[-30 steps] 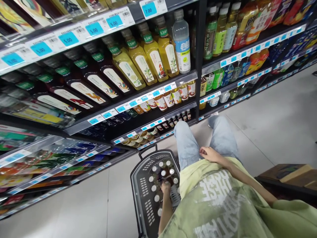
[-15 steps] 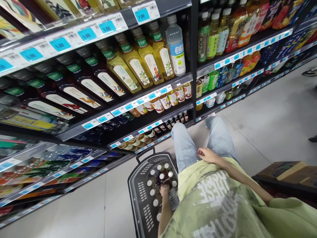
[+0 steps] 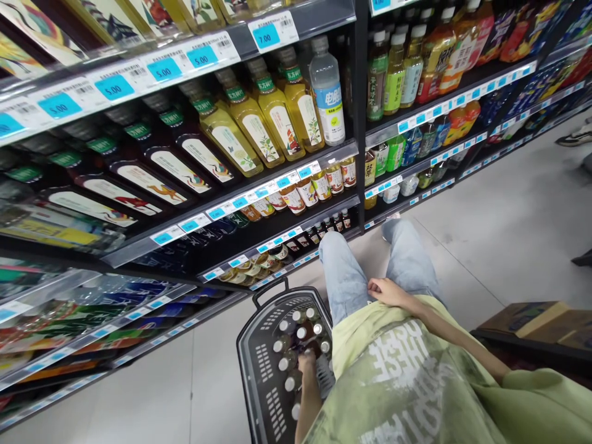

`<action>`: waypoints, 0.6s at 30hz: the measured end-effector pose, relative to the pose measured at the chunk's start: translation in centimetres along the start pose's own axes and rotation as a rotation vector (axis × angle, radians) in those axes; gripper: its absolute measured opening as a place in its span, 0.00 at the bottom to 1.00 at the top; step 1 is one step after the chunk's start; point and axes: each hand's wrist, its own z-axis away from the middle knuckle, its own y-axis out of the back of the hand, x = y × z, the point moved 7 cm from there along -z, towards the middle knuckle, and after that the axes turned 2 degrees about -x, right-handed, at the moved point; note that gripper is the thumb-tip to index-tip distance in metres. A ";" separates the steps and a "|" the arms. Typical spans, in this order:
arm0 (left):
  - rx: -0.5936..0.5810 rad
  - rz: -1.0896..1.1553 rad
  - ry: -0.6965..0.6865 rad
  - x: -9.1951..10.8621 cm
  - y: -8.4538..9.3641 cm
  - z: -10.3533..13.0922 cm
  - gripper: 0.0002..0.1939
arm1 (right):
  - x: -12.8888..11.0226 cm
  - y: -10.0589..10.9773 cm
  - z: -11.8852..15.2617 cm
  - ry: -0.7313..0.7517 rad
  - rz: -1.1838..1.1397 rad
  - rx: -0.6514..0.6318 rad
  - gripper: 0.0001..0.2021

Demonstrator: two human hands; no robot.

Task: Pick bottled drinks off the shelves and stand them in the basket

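My left hand (image 3: 306, 362) reaches down into a dark grey shopping basket (image 3: 246, 357), among several upright bottles with pale caps (image 3: 284, 364). Its fingers are curled round something among them that I cannot make out. One bottle with a reddish-brown body (image 3: 302, 333) stands just beyond the fingers. My right hand (image 3: 383, 290) rests on the lap, at the hem of the green shirt, with its fingers folded in and nothing visible in them.
Drink shelves (image 3: 259, 185) rise ahead, with dark and yellow bottles (image 3: 282, 126) and blue price tags. A clear bottle with a blue label (image 3: 327, 92) stands beside the upright post. Cardboard boxes (image 3: 550, 324) are at the right. A person's shoe (image 3: 576, 137) shows at the right edge.
The view has shifted slightly, and the basket appears a little lower and further left. My left hand is still among the bottles, and my right hand has stayed on the lap.
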 end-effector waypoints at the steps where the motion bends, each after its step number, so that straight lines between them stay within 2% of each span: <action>1: -0.011 0.006 0.037 -0.2 -0.1 0.1 0.15 | 0.0 0.0 0.0 0.002 0.001 0.001 0.06; 4: -0.018 0.039 0.077 -0.1 -0.1 0.2 0.18 | 0.0 -0.1 -0.1 0.005 0.005 0.005 0.06; 8: -0.011 0.074 0.041 0.5 0.2 0.3 0.19 | 0.1 -0.2 -0.2 0.004 0.009 0.005 0.05; 18: -0.047 0.053 -0.015 0.5 1.4 0.0 0.19 | 0.2 -0.1 -0.1 -0.004 0.009 0.014 0.06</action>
